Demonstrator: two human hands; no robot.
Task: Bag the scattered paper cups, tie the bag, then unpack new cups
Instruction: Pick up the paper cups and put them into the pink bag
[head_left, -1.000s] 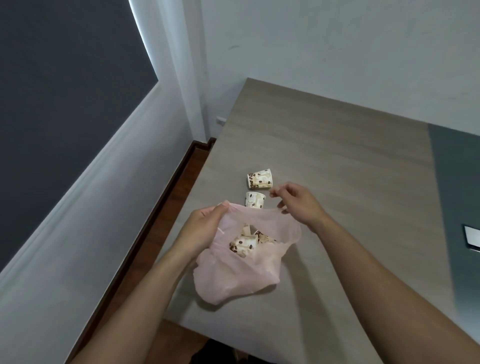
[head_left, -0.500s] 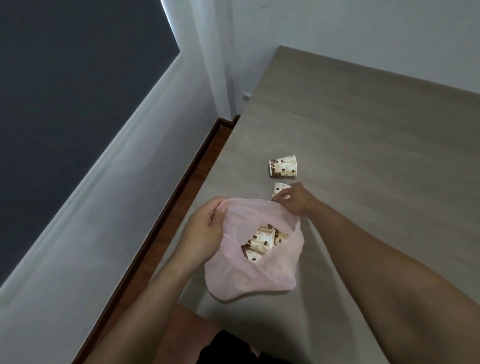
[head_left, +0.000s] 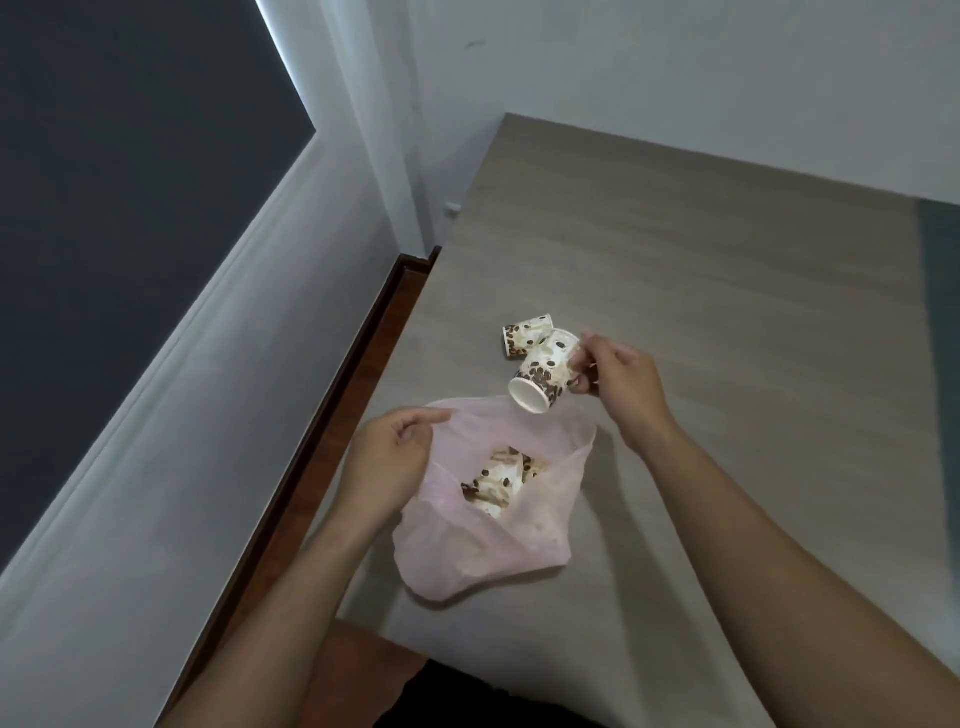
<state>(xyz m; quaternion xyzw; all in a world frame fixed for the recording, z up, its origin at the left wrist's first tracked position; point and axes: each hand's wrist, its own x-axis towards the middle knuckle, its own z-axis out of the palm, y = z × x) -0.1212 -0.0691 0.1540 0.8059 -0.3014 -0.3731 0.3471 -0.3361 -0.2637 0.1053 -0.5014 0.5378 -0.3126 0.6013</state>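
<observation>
A thin pink plastic bag lies open on the wooden table, with several coffee-bean-patterned paper cups inside. My left hand pinches the bag's left rim and holds the mouth open. My right hand grips one paper cup by its rim, tilted with its base toward the bag, just above the bag's far edge. Another paper cup lies on its side on the table right behind the held one.
The table's left edge runs beside a strip of brown floor and a white wall. A grey-green surface borders the table at the right. White wall stands behind the table's far edge.
My right hand closed on the nearer cup on the table and lifted it over the bag's mouth. My left hand kept hold of the bag's rim.
</observation>
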